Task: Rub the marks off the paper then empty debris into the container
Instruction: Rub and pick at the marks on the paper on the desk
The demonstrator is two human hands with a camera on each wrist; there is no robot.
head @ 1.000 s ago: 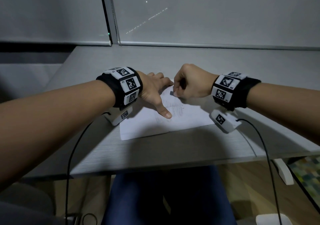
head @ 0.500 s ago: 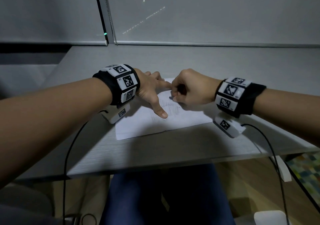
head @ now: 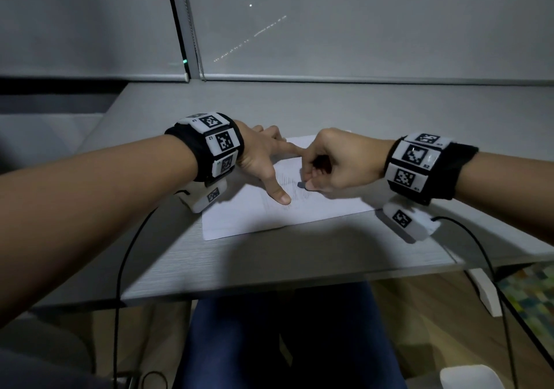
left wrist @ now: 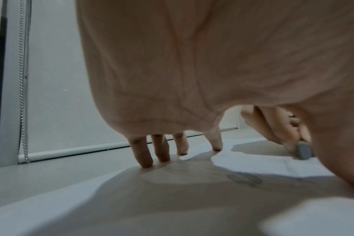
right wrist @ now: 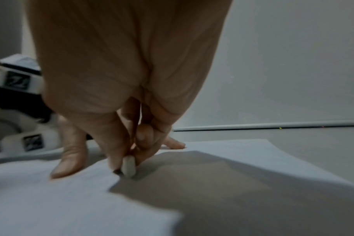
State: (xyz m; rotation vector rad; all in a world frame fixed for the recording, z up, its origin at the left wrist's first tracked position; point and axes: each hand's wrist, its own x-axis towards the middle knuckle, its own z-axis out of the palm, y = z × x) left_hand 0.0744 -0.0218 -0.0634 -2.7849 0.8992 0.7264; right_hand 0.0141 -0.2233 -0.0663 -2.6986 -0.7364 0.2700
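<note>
A white sheet of paper [head: 254, 217] lies on the grey desk [head: 299, 256], with faint pencil marks [head: 295, 195] near its middle. My left hand [head: 263, 160] is spread flat on the sheet, its fingers [left wrist: 145, 158] and thumb straight and pressing the paper down. My right hand [head: 326, 163] is curled and pinches a small grey eraser [right wrist: 128, 166] between thumb and fingertips, its lower end touching the paper just right of the left thumb. The eraser [left wrist: 303, 151] also shows at the right of the left wrist view.
Closed roller blinds [head: 329, 28] with a bead chain [left wrist: 23, 79] line the desk's far edge. Black cables [head: 123, 268] hang from both wrist units over the front edge. My blue-trousered legs [head: 284, 337] sit below. A white object [head: 470, 376] stands on the floor at lower right.
The right hand with the eraser has moved a little down the sheet, over the pencil marks. The left hand stays pressed on the paper.
</note>
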